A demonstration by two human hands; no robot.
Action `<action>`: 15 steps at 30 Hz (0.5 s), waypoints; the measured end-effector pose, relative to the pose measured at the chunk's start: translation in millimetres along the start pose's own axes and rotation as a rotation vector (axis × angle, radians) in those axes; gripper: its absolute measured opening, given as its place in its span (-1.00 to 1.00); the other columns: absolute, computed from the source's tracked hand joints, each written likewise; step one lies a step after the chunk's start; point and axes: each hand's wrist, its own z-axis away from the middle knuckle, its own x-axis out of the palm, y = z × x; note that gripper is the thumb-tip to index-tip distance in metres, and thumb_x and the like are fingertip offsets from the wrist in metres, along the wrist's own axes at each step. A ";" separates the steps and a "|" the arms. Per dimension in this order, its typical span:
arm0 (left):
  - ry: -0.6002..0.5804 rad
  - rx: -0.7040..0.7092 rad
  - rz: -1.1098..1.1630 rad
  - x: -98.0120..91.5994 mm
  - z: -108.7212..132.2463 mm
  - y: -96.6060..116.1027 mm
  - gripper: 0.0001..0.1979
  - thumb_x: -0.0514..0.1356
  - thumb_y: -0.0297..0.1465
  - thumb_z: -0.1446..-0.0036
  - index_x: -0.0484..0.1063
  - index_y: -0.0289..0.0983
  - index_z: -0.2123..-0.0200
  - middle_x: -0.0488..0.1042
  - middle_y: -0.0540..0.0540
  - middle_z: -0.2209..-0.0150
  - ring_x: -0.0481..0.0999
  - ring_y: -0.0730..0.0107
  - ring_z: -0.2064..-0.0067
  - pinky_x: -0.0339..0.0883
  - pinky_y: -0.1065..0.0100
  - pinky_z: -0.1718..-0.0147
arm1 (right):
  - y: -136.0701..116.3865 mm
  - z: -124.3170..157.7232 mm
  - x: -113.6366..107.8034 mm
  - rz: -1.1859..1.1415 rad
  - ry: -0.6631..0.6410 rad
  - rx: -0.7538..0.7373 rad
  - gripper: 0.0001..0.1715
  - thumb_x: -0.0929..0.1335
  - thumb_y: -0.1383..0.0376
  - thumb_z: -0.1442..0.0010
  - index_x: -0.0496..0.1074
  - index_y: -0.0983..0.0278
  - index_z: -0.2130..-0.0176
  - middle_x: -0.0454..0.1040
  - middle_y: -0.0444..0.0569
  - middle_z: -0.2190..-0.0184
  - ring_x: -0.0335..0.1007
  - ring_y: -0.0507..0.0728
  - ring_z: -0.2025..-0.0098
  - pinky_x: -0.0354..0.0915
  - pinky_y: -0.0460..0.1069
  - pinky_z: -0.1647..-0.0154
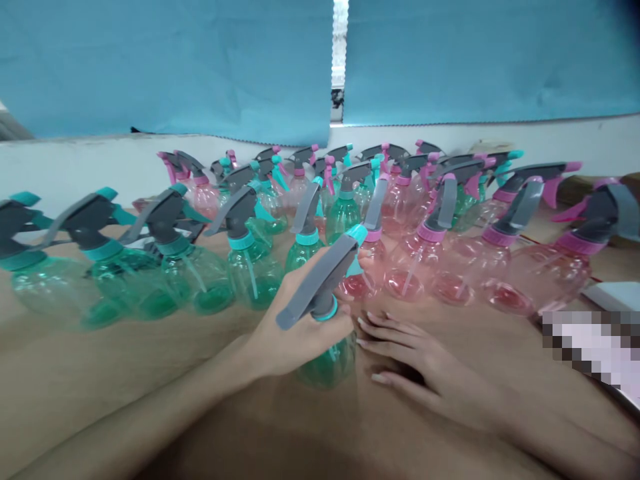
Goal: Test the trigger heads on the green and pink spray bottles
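A green spray bottle [327,363] with a grey and teal trigger head stands near me at the middle of the table. Around its neck and trigger head, my left hand [295,333] is closed. To the right of that bottle, my right hand [425,360] lies low over the tabletop, its fingers stretched out and slightly spread. Its fingertips come close to the bottle; whether they touch it I cannot tell. Just beyond stands a front row of spray bottles, with green ones [255,273] on the left and pink ones [413,267] on the right.
More green and pink spray bottles [345,217] crowd behind the front row. Blue cloth [165,67] hangs over the white wall at the back. On the right edge lies a flat object with a blurred-out surface [595,347]. The wooden table [175,367] spreads across the front.
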 end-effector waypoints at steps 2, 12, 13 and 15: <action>0.003 -0.004 0.002 -0.2 -0.1 1.6 -0.64 0.06 -0.48 0.10 0.24 -0.18 0.15 0.36 0.05 0.41 0.34 0.43 0.47 0.23 0.42 0.55 | 0.4 0.0 0.0 -0.011 0.002 -0.003 -0.46 0.27 0.08 -0.30 0.20 0.06 -0.23 0.14 -0.16 -0.29 -0.06 0.19 -0.34 -0.03 0.21 -0.33; 0.016 0.008 -0.104 -2.2 0.2 7.0 -0.80 0.05 -0.40 0.08 0.23 -0.17 0.29 0.38 0.07 0.45 0.38 0.39 0.46 0.26 0.39 0.50 | 0.5 -0.9 -0.3 0.008 -0.006 -0.013 -0.45 0.26 0.09 -0.31 0.19 0.08 -0.24 0.15 -0.12 -0.29 -0.05 0.19 -0.34 -0.03 0.22 -0.32; 0.019 0.009 -0.103 -2.8 0.5 7.7 -0.80 0.05 -0.40 0.09 0.24 -0.17 0.29 0.38 0.06 0.46 0.38 0.38 0.46 0.26 0.38 0.50 | 0.3 -0.8 -0.4 0.008 -0.005 -0.010 -0.45 0.26 0.08 -0.31 0.19 0.08 -0.24 0.14 -0.13 -0.29 -0.05 0.20 -0.34 -0.03 0.22 -0.32; 0.007 0.012 -0.087 -3.7 0.8 8.6 -0.80 0.06 -0.41 0.09 0.26 -0.17 0.30 0.38 0.06 0.46 0.37 0.40 0.49 0.26 0.39 0.52 | 0.3 -0.6 -0.4 0.007 -0.008 -0.013 -0.45 0.26 0.09 -0.31 0.18 0.07 -0.25 0.13 -0.13 -0.30 -0.05 0.20 -0.33 -0.02 0.23 -0.32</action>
